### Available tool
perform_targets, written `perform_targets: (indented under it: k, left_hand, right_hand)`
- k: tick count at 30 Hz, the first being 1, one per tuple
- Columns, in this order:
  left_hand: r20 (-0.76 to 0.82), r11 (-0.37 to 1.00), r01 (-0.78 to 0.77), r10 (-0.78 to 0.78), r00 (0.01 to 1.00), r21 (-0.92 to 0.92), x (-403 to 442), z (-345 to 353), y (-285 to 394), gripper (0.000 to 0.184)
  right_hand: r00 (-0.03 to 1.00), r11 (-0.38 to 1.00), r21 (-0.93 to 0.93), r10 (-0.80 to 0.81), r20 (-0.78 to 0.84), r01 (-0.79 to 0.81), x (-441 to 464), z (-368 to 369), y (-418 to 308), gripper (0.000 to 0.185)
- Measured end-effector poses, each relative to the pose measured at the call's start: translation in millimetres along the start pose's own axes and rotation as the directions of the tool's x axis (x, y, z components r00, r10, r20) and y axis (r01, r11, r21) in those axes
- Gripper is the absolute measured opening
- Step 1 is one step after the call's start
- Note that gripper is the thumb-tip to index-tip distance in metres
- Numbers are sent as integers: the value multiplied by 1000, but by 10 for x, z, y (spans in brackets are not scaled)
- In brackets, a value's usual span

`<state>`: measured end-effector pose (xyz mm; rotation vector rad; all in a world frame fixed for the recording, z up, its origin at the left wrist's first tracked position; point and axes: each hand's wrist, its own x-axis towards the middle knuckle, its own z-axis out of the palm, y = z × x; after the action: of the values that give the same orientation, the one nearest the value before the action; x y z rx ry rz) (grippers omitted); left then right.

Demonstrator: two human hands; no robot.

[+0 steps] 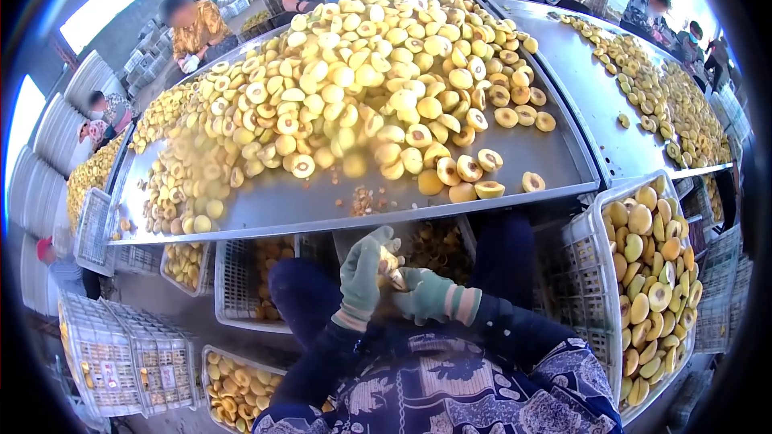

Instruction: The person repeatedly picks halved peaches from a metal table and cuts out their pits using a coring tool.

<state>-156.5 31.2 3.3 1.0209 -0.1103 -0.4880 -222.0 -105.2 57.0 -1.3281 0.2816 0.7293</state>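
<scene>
My left hand (361,277), in a pale green knitted glove, is raised over my lap with its fingers closed around small yellowish-brown pieces (390,267), too blurred to name. Close against it is my right hand (438,296), gloved alike with a striped cuff, its fingers curled towards the same pieces. Whether the right hand grips anything of its own is hidden. In front of both hands stands a metal table (322,205) with a large heap of halved yellow stone fruit (346,80), like peaches or apricots. Small pale bits (366,201) lie near its front edge.
A crate of brown scraps (438,249) sits under the table edge by my hands. At my right stands a full crate of fruit halves (655,293); other crates (233,390) are at my left. Another metal table (563,52) adjoins at right. Several people sit around the tables.
</scene>
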Motion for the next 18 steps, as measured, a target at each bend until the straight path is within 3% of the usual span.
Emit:
perform_targets:
  k: [2,4,7,10,11,15,18]
  left_hand:
    - [26,1000,-20,21,999,-16,-4,-26,-14,31]
    - [45,998,-32,35,998,-54,17,-38,-20,29]
    - [42,997,-7,10,999,-72,26,1,14,26]
    - [-60,999,-45,46,997,22,37,86,-7,35]
    - [-38,1000,-13,14,999,20,32,75,25,34]
    - [-88,982,-158,167,982,100,23,134,67,30]
    - [-82,915,-344,367,927,211,88,34,74,30]
  right_hand:
    - [994,992,109,59,96,-69,-5,-15,13,24]
    - [987,987,154,18,158,-43,0,-65,91,26]
    - [904,841,506,-50,426,-192,14,-113,145,26]
    - [713,657,709,-367,597,-256,220,-89,385,30]
    - [667,563,775,-464,584,-288,300,-53,511,35]
    - [505,428,832,-661,555,-354,410,75,586,40]
    - [521,415,842,-662,539,-344,416,126,526,39]
